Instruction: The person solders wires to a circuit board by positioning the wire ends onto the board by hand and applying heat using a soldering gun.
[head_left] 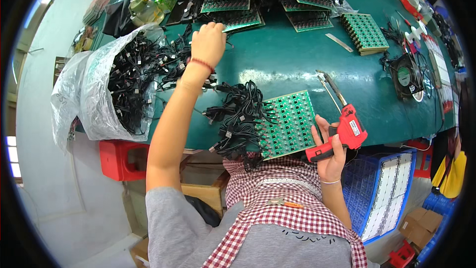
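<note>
My right hand (333, 155) is wrapped round the handle of a red soldering gun (351, 128), whose metal tip points away from me over the table. Beside that hand, at the near table edge, lies a green circuit board (293, 121) with rows of small parts. Black cables (243, 104) are bunched at its left edge. Stretched far forward, my left hand (208, 44) is curled over with its fingertips turned down, next to loose black cables and a stack of boards (243, 20). Its fingertips are hidden, and what they pinch I cannot make out.
A clear plastic bag (94, 94) of black cables stands at the left. More board stacks (310, 20) and a board pile (364, 32) sit at the back, near a metal strip (339, 42). A fan (406, 76) is at the right; a blue crate (381, 193) stands below the table.
</note>
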Tool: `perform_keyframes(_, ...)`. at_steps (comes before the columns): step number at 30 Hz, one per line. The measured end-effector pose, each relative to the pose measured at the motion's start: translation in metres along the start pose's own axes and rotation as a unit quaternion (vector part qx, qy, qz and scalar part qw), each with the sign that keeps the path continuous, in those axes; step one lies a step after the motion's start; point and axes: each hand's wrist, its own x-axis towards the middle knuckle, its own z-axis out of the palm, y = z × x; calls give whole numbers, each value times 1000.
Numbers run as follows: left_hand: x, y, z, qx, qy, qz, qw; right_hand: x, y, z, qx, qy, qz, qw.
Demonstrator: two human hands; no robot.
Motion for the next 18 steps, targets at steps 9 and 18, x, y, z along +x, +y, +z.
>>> perform_keyframes(9,35,2,11,-209,7,7,978,-3,-3,2,-27,17,-17,999)
perform_keyframes(18,-54,90,-120,-515,-259,-2,817,-7,-30,16,-50,57,19,997)
